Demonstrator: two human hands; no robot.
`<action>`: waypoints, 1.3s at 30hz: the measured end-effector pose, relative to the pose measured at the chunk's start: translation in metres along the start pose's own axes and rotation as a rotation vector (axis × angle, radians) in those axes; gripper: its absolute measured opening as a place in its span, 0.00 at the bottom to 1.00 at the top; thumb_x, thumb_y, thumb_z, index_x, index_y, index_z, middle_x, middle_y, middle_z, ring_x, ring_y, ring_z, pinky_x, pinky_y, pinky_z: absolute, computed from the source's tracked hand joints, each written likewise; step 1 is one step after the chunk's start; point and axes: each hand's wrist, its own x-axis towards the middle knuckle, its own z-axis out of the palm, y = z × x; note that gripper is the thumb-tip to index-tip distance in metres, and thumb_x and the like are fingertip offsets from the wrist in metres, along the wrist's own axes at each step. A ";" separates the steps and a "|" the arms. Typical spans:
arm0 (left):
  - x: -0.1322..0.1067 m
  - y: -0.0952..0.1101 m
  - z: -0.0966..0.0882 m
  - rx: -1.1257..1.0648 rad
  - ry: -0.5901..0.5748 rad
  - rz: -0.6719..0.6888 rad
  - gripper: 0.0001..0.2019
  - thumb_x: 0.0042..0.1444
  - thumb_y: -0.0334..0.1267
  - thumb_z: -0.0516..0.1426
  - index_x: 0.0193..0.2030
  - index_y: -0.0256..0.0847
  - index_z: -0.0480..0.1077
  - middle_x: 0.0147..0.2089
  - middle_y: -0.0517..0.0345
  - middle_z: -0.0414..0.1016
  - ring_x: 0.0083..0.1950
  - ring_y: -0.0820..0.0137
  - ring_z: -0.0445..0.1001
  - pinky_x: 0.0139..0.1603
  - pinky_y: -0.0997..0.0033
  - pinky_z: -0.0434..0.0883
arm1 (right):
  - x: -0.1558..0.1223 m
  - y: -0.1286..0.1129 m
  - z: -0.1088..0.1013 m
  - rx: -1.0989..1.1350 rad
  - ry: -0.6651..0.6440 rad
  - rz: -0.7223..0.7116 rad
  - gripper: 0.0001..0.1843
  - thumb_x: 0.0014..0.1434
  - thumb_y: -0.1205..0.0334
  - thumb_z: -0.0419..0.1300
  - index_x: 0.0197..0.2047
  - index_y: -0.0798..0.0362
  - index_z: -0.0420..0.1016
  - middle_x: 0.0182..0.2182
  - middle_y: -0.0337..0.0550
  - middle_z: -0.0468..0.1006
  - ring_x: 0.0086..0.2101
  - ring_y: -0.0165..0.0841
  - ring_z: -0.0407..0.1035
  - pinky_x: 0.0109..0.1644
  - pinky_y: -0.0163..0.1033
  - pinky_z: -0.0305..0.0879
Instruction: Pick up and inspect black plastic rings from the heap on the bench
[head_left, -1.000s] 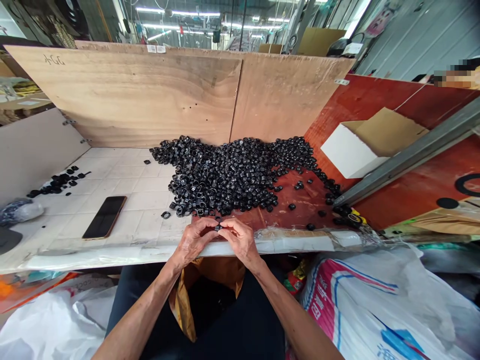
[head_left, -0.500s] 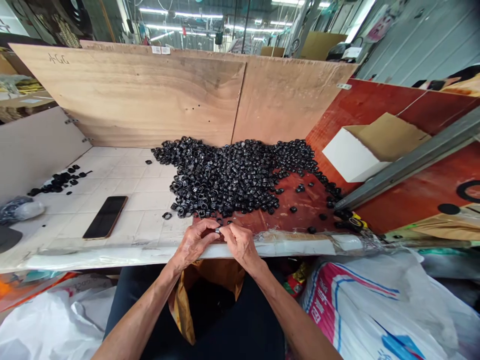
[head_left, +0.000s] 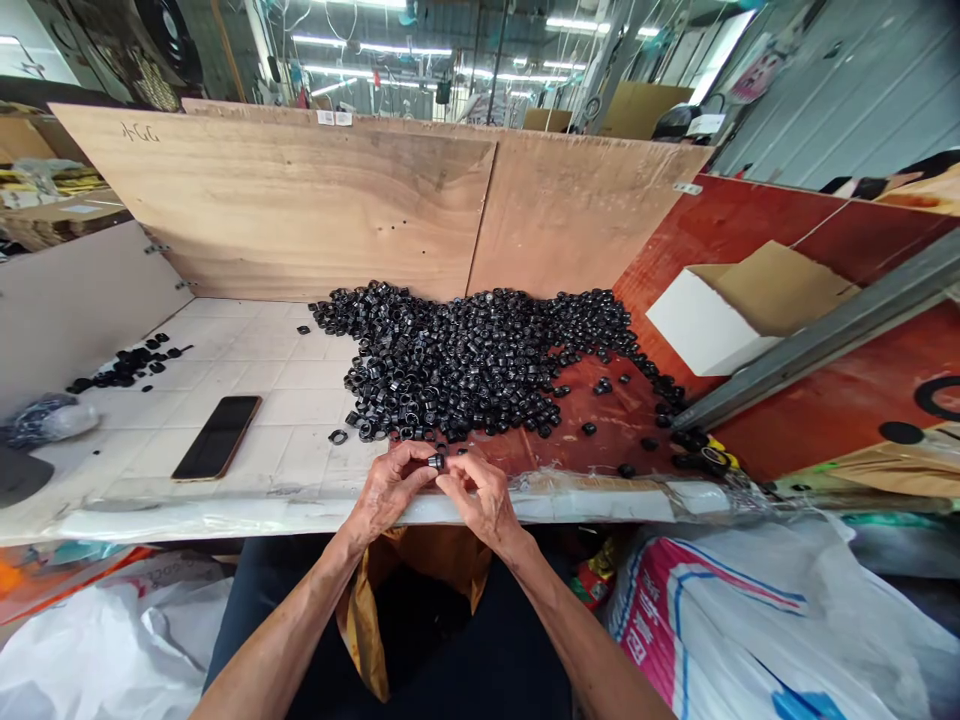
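From here the feed looks bright and evenly lit. Overhead fluorescent tubes (head_left: 375, 44) glare along the ceiling, shadows are soft, the plywood boards (head_left: 300, 210) bow with wide-angle distortion toward the frame edges, and the black rings (head_left: 465, 370) glint sharply, without blur.

left hand (head_left: 388, 490); right hand (head_left: 480, 497); both pinching small black ring (head_left: 435, 461); heap of black rings (head_left: 465, 365) just beyond

A small, glinting black ring (head_left: 434, 461) pinched by the left hand (head_left: 388, 488) sits just before a dense heap of like rings (head_left: 465, 365).
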 end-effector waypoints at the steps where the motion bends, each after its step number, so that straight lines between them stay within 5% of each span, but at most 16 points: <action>1: 0.001 0.002 0.000 -0.002 -0.002 -0.006 0.08 0.63 0.39 0.64 0.47 0.42 0.78 0.51 0.51 0.81 0.52 0.62 0.79 0.57 0.61 0.74 | 0.001 0.000 0.000 -0.003 0.004 0.004 0.09 0.67 0.56 0.61 0.36 0.50 0.77 0.26 0.37 0.72 0.28 0.33 0.67 0.35 0.37 0.67; 7: -0.002 0.016 0.000 -0.084 -0.108 -0.001 0.07 0.63 0.41 0.64 0.44 0.40 0.77 0.44 0.53 0.81 0.46 0.64 0.79 0.52 0.63 0.76 | -0.005 -0.011 -0.002 0.124 -0.011 0.097 0.10 0.66 0.58 0.59 0.47 0.50 0.79 0.38 0.45 0.80 0.35 0.35 0.75 0.38 0.37 0.72; 12: -0.036 0.027 0.003 0.153 -0.137 0.097 0.06 0.67 0.38 0.59 0.48 0.43 0.76 0.51 0.51 0.80 0.52 0.62 0.79 0.55 0.62 0.75 | -0.032 -0.031 0.003 0.292 -0.052 0.517 0.08 0.61 0.58 0.60 0.41 0.51 0.75 0.24 0.36 0.76 0.21 0.31 0.69 0.25 0.34 0.66; 15: -0.054 0.038 -0.004 0.276 -0.269 0.146 0.07 0.69 0.35 0.56 0.50 0.44 0.74 0.51 0.51 0.80 0.52 0.63 0.79 0.53 0.63 0.75 | -0.040 -0.039 -0.002 0.251 -0.189 0.681 0.04 0.58 0.60 0.60 0.34 0.51 0.73 0.16 0.31 0.69 0.16 0.29 0.64 0.22 0.32 0.60; 18: -0.047 0.045 -0.010 0.356 -0.378 0.024 0.03 0.65 0.38 0.61 0.43 0.43 0.74 0.40 0.57 0.79 0.40 0.66 0.78 0.41 0.68 0.73 | -0.028 -0.030 -0.015 0.019 -0.147 0.465 0.04 0.58 0.61 0.63 0.33 0.52 0.75 0.23 0.37 0.75 0.25 0.33 0.70 0.30 0.35 0.66; 21: -0.017 0.035 -0.003 0.475 -0.155 -0.003 0.05 0.61 0.40 0.64 0.40 0.43 0.74 0.36 0.59 0.75 0.35 0.66 0.75 0.37 0.68 0.71 | -0.004 -0.003 -0.022 -0.176 0.041 0.183 0.13 0.56 0.67 0.63 0.46 0.53 0.77 0.40 0.47 0.78 0.34 0.36 0.73 0.40 0.40 0.72; 25: 0.021 0.005 0.018 0.659 0.032 0.101 0.12 0.57 0.30 0.64 0.48 0.43 0.77 0.43 0.54 0.75 0.42 0.62 0.77 0.45 0.63 0.74 | 0.016 0.031 -0.012 -0.272 -0.048 0.033 0.16 0.55 0.76 0.59 0.46 0.52 0.77 0.42 0.49 0.78 0.38 0.39 0.75 0.46 0.43 0.73; 32: 0.027 -0.004 0.026 0.689 -0.015 0.142 0.06 0.58 0.26 0.60 0.35 0.42 0.75 0.39 0.55 0.76 0.41 0.64 0.76 0.46 0.65 0.72 | 0.009 0.036 -0.009 -0.144 0.014 0.073 0.11 0.60 0.72 0.59 0.44 0.51 0.77 0.39 0.45 0.78 0.36 0.36 0.75 0.39 0.38 0.73; 39: 0.024 0.008 0.020 0.027 -0.005 -0.113 0.06 0.60 0.38 0.62 0.32 0.40 0.73 0.42 0.55 0.81 0.40 0.67 0.78 0.42 0.68 0.74 | 0.009 0.032 -0.010 0.215 0.064 0.227 0.08 0.60 0.63 0.63 0.44 0.51 0.79 0.42 0.45 0.82 0.39 0.36 0.78 0.42 0.39 0.78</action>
